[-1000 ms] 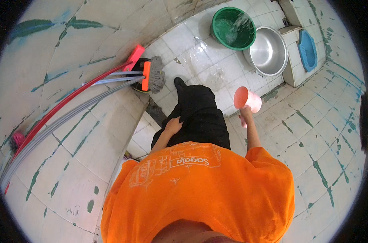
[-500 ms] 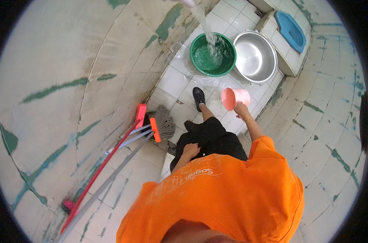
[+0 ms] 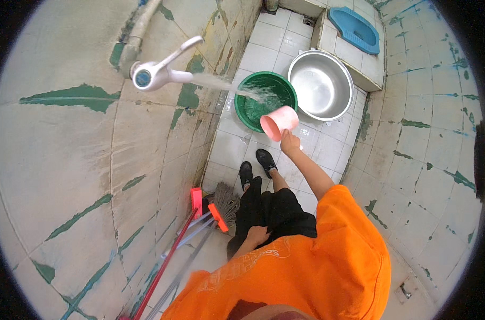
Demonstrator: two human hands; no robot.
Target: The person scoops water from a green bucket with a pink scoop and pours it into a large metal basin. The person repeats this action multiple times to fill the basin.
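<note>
A pink water dipper (image 3: pixel 285 119) is gripped at its handle by my right hand (image 3: pixel 290 143), which reaches forward with the dipper's mouth facing left. The dipper overlaps the near right rim of a green basin (image 3: pixel 243 115) on the floor. Water from a white wall tap (image 3: pixel 156 76) at the upper left streams into this basin, where the surface churns. Touching the basin on its right is a wide silver metal pot (image 3: pixel 318 88), with no water that I can make out. Down at my lap, my left hand (image 3: pixel 257 234) is closed on the fabric of my black trousers (image 3: pixel 285 216).
A blue squat toilet pan (image 3: pixel 354 29) sits on a raised tiled step at the far right. Against the left wall lean a mop (image 3: pixel 226 202), a red-handled brush (image 3: pixel 196 200) and other poles. Water wets the white floor tiles (image 3: pixel 229 146) around my black shoes.
I have stepped forward, and both shoes and the whole tap now show. My right hand has carried the dipper left and forward to the green basin's rim. My left hand stays at the trousers.
</note>
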